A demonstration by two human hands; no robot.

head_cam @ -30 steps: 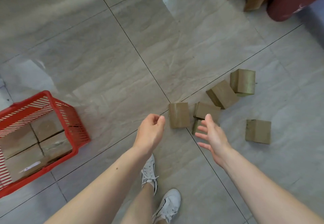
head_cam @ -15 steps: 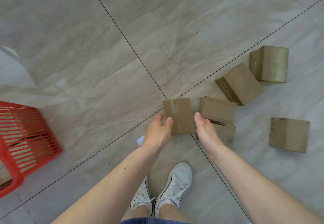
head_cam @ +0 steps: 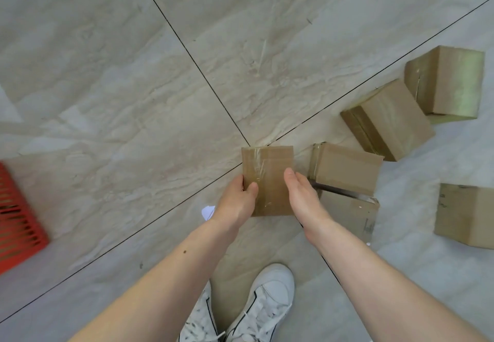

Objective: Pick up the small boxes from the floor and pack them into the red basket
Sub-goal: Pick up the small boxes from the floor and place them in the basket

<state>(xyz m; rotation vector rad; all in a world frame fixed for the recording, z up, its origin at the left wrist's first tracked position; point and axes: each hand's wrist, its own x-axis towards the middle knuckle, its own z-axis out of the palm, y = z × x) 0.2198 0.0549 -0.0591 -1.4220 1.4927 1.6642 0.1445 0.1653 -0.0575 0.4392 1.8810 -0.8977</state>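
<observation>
Six cardboard boxes remain on the floor point(head_cam: 133, 100), so most packing looks undone. The left hand point(head_cam: 236, 202) and right hand point(head_cam: 302, 200) clasp the taped box point(head_cam: 267, 170) from either side, thumbs on top. Its neighbours lie to the right. The red basket point(head_cam: 16, 218) waits far left on glossy marble-look tiles.
</observation>
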